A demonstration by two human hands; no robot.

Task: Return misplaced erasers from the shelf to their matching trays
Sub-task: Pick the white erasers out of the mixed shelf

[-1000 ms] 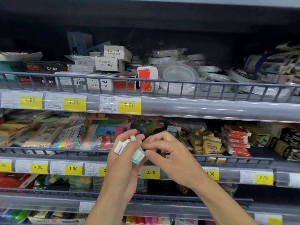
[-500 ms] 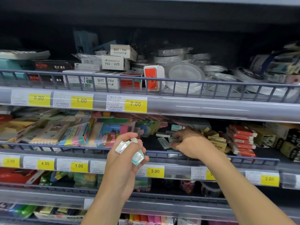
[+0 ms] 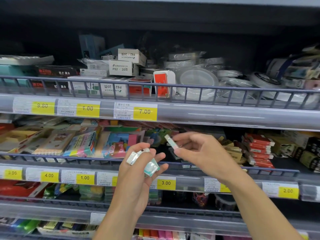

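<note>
Mid-collection, nothing returned to a tray yet as far as I can see.

My left hand [image 3: 138, 163] grips a small bunch of white plastic-wrapped erasers with pale teal sleeves [image 3: 143, 161], fingers curled round them, held in front of the middle shelf's grey wire rail [image 3: 52, 155]. My right hand [image 3: 199, 151], just to the right of it and slightly higher, pinches one more slim white wrapped eraser [image 3: 171, 142] between thumb and forefinger, tilted, one end pointing up-left. Hands are near each other but not touching; the single eraser is clear of the bunch.

Behind my right hand is the dark gap on the shelf where a few more loose white erasers [image 3: 174, 154] lie; count is unclear, partly hidden by my fingers. Further right: stacked yellow-sleeved block erasers [image 3: 232, 152], then red-and-white boxed erasers [image 3: 259, 149]. Left of my left hand: colourful flat packs in cellophane [image 3: 110, 144].

My read:
- done: several strays gathered, one just lifted
- left: probably add this one to the left-hand bunch, clear the remaining loose ones, then carry the lot to the matching tray
- matching tray: can't identify it here; motion blur hides the labels
</note>
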